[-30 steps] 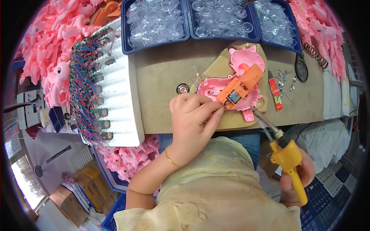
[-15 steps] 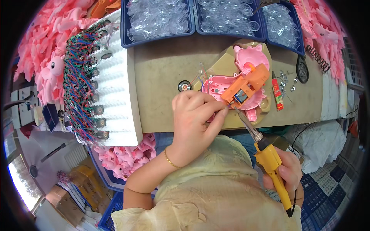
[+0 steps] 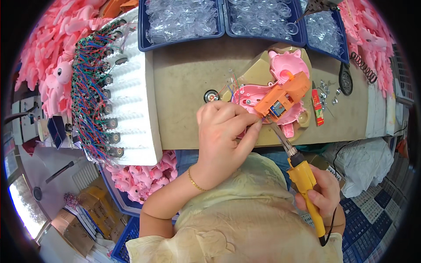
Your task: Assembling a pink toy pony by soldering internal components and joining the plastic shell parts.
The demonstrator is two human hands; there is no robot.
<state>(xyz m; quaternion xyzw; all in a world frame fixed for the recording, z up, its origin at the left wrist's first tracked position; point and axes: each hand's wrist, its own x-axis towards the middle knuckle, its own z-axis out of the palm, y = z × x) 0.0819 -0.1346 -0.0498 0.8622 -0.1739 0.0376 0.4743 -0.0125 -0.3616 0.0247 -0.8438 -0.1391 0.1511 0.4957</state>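
Note:
My right hand [image 3: 322,193] is closed around the yellow handle of a soldering iron [image 3: 302,175]. The iron's metal tip reaches up to the near edge of an orange plastic housing [image 3: 285,98]. My left hand [image 3: 228,131] pinches at that same edge, thumb and forefinger together, apparently on a thin wire; the fingertips partly hide it. The housing lies tilted over a pink toy shell half [image 3: 252,94], which rests in a tan holder [image 3: 254,72]. A small round speaker [image 3: 211,96] with thin wires sits left of the shell.
White foam tray [image 3: 136,96] at left carries several wired speakers. Blue bins [image 3: 223,35] of clear plastic parts line the back. A red and green packet [image 3: 317,107], small metal bits [image 3: 325,90] and a black oval part [image 3: 345,79] lie at right. Pink toys [image 3: 140,179] fill a lower-left bin.
Both hands stay at the orange housing with the same holds. The iron's handle has shifted slightly left while its tip remains by the housing's near edge. The view has moved slightly.

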